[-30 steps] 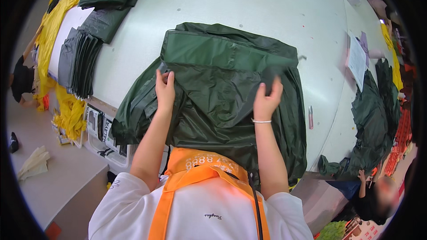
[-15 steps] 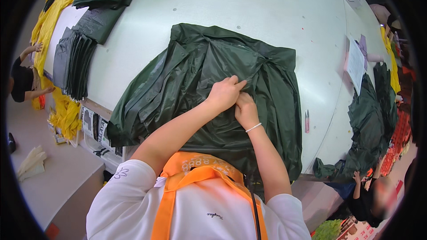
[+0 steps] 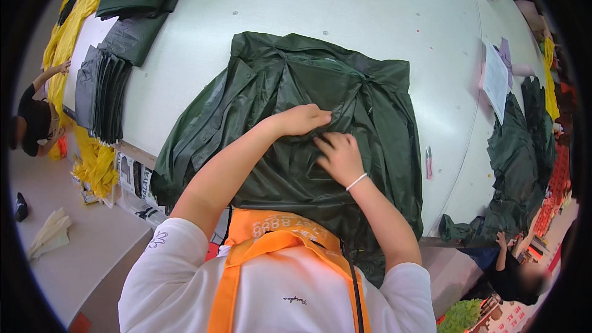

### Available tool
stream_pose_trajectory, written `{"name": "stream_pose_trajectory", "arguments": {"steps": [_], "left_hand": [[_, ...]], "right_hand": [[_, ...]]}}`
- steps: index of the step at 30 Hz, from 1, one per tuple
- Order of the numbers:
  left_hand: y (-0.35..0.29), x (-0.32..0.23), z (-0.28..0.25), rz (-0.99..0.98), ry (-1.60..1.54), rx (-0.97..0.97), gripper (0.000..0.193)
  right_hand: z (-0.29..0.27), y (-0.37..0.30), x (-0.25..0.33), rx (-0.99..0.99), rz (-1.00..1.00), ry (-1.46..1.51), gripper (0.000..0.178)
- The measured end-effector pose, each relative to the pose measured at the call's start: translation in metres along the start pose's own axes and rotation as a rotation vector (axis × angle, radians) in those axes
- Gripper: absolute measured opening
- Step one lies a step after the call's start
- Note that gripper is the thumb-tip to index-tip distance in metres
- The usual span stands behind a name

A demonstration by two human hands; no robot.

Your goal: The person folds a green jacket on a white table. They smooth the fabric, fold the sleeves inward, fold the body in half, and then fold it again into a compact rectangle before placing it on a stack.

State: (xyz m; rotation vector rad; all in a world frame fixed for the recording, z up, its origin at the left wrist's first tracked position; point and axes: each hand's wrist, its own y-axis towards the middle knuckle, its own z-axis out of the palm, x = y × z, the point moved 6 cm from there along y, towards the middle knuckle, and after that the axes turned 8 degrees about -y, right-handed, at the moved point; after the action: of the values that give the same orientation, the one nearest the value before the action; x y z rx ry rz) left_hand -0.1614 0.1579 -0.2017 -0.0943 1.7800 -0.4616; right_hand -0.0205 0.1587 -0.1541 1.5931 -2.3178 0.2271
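Observation:
A dark green raincoat (image 3: 320, 92) of thin, shiny fabric is spread in front of me, with snap buttons along its left part and creases through the middle. My left hand (image 3: 303, 119) lies over its centre, closed, its fingers bent together against the cloth; the thumb side is mostly hidden. Just right of it and nearer me, my right hand (image 3: 341, 156) has its fingers apart and partly bent, with the tips at the fabric. A small gap separates the two hands. The coat's near edge hangs down against my orange apron (image 3: 246, 259).
Folded dark green garments (image 3: 111, 95) are stacked on the white table (image 3: 203, 43) at the left. Small pink-handled snips (image 3: 428, 166) lie right of the coat. Farther right are a paper sheet (image 3: 494, 83) and a heap of green fabric (image 3: 518, 160). Co-workers stand at both sides.
My hands were together at the middle of the coat and have parted. The right hand moved down toward me and its fingers spread; the left shifted slightly left.

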Motion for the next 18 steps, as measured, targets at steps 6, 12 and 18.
{"name": "stream_pose_trajectory", "arguments": {"steps": [6,12,18], "left_hand": [[-0.029,-0.046,-0.043,0.027,0.097,-0.552,0.038],[-0.061,-0.039,0.014,0.319,0.839,-0.274,0.048],[-0.062,-0.02,0.014,0.467,0.742,-0.31,0.029]], "right_hand": [[0.018,0.047,-0.057,0.134,0.626,0.148,0.023],[0.024,0.059,-0.066,0.319,0.684,0.17,0.031],[-0.038,0.032,0.006,-0.269,0.215,-0.104,0.025]]}}
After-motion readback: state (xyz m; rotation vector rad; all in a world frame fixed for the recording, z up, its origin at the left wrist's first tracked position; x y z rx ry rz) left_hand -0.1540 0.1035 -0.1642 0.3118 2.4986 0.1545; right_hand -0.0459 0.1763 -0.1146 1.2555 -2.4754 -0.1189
